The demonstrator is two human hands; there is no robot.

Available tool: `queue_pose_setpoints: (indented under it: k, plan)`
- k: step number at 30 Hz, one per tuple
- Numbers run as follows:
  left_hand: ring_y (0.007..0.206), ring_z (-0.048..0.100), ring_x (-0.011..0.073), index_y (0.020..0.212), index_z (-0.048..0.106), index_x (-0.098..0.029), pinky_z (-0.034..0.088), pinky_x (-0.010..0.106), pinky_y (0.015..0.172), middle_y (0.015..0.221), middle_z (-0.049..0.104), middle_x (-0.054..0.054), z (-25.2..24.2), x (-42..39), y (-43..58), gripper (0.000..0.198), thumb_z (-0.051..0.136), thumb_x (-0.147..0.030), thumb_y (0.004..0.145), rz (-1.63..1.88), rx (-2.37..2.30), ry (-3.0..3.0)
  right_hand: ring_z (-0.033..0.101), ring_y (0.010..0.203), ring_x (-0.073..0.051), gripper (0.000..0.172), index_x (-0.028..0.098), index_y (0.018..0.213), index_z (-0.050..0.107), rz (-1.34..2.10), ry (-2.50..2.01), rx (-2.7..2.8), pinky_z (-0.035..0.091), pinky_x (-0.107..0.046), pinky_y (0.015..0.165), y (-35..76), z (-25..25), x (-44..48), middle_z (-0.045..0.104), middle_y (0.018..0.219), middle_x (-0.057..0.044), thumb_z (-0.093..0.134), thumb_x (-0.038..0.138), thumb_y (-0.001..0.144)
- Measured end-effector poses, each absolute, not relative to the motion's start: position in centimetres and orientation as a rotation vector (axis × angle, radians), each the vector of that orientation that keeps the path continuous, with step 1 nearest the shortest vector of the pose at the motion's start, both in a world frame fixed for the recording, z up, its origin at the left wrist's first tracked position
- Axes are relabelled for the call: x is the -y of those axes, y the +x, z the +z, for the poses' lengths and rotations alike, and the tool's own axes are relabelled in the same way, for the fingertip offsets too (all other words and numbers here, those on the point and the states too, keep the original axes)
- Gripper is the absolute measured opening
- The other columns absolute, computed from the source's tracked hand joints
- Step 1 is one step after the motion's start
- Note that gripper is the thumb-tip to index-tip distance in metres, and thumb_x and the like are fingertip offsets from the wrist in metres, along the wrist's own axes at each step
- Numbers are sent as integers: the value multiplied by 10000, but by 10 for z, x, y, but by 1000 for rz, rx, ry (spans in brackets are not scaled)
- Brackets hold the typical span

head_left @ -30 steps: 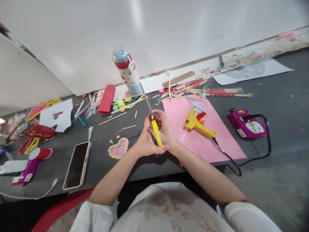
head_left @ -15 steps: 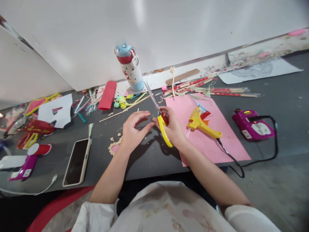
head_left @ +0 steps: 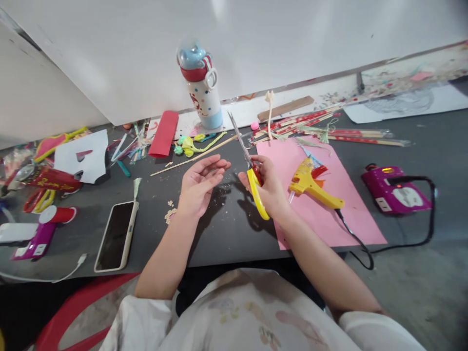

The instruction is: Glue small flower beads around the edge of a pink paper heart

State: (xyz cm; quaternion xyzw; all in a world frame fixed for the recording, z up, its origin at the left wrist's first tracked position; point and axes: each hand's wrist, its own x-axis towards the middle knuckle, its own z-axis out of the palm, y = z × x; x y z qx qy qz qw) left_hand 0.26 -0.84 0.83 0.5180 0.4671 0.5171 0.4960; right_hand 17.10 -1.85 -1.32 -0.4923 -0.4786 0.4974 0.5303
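Observation:
My right hand (head_left: 272,187) holds a pair of scissors (head_left: 244,141) with yellow and red handles. Their long metal blades point up and away from me, close together. Opposite, my left hand (head_left: 200,186) hovers over the dark table (head_left: 230,243), palm turned up and fingers loosely bent; I see nothing in it. Small pale crumbs lie scattered on the table between the hands. A cluster of small beige pieces (head_left: 169,215) shows beside my left wrist, partly hidden by it. Right of the scissors, a yellow glue gun (head_left: 310,184) rests on a pink sheet (head_left: 338,224).
At the back stands a water bottle (head_left: 204,97), with a red paper piece (head_left: 164,134) beside it. Thin sticks (head_left: 292,126) lie behind the pink sheet. A phone (head_left: 116,236) and a red thread spool (head_left: 58,214) are at left, a purple power box (head_left: 397,190) at right.
My hands have drawn apart, the right one moving right with the scissors. My left hand has rolled palm up and now covers more of the beige pieces. The view has shifted slightly.

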Motion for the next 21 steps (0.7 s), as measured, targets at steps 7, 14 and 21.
queue_pose_setpoints:
  k: [7, 14, 21]
  plan:
    - [644, 611, 118, 1021, 712, -191, 513, 259, 588, 837, 701, 23, 6, 15, 9, 292, 743, -215, 731, 1230, -1522, 1869, 477, 615, -107, 577, 264, 1206, 464, 1103, -1262, 1308, 419, -276, 608, 173, -20, 21, 459, 740, 69, 757, 448, 744]
    - [1079, 600, 217, 1118, 635, -185, 519, 355, 906, 1109, 638, 103, 9, 15, 1, 282, 654, -210, 838, 1528, -1707, 2348, 494, 626, -110, 584, 263, 1260, 486, 993, -1304, 1572, 424, -279, 627, 175, -18, 26, 507, 789, 50, 749, 361, 749]
    - [734, 616, 100, 938, 636, -190, 507, 218, 710, 811, 669, -12, 3, 12, -3, 111, 588, -117, 869, 1649, -1588, 2310, 547, 718, -136, 605, 256, 1265, 483, 977, -1245, 1700, 460, -284, 676, 177, -18, 29, 524, 851, 22, 761, 368, 739]
